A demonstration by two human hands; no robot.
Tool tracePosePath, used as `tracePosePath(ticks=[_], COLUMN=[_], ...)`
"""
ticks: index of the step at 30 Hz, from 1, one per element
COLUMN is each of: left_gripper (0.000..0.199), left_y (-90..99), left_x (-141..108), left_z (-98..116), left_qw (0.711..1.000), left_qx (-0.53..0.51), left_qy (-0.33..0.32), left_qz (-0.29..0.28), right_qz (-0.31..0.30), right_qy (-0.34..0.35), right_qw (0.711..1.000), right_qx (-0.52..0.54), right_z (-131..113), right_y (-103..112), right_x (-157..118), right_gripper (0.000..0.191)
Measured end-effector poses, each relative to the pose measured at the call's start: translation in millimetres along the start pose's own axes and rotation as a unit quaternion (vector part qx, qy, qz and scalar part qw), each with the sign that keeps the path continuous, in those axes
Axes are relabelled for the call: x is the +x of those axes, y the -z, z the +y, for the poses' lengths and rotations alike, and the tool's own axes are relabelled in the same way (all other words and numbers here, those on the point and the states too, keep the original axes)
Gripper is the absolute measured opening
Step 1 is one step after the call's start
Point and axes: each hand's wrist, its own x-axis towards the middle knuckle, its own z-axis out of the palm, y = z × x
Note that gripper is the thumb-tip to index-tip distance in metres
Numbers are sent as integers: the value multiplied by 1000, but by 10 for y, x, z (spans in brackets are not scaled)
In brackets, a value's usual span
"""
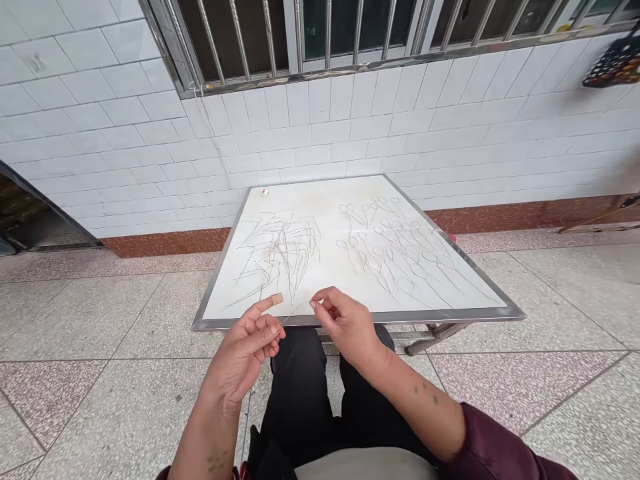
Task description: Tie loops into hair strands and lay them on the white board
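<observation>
A thin, pale wire-like strand (299, 307) stretches between my two hands, just over the near edge of the table. My left hand (255, 340) pinches one end between thumb and curled fingers, while its index finger points out with a tan bandage (277, 300) around the tip. The strand's other end sits in the thumb-and-finger pinch of my right hand (345, 320). On the left half of the white tabletop lie many bent, loose strands (280, 247). Spread over the right half are strands with round loops at one end (395, 247).
The white table (330, 273) has a raised-looking metal edge and stands close to a white tiled wall (320, 140). A small white and red object (265, 193) rests at its far left corner. Barred windows (330, 33) are above. My legs (300, 380) are under the near edge.
</observation>
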Motion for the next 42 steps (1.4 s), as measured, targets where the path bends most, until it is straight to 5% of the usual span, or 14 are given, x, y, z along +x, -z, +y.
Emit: tracePosePath(ticks=[17,27,33,39,42], left_gripper=[54,57,47,49,47], left_y=[51,196,80,-100,-93], left_x=[-91,-30,85,207,294], left_z=[20,-4,-281,-729,-895], left_qw=[999,996,992,981,982], left_qx=[23,-69,103,186,180], left_qy=[15,-25,13,30,43], left_qz=[-46,47,73,-44,-43], right_qz=[-37,5,19,22,7], right_qy=[21,-74,-90,-113,-135], right_qw=[999,993,987,983,979], right_qx=[27,89,128,146,151], right_z=[-91,22,144,312,380], right_y=[-4,12,-52,-160,-181], right_x=[-55,45,124,295,390], right_gripper=[15,14,17,17,15])
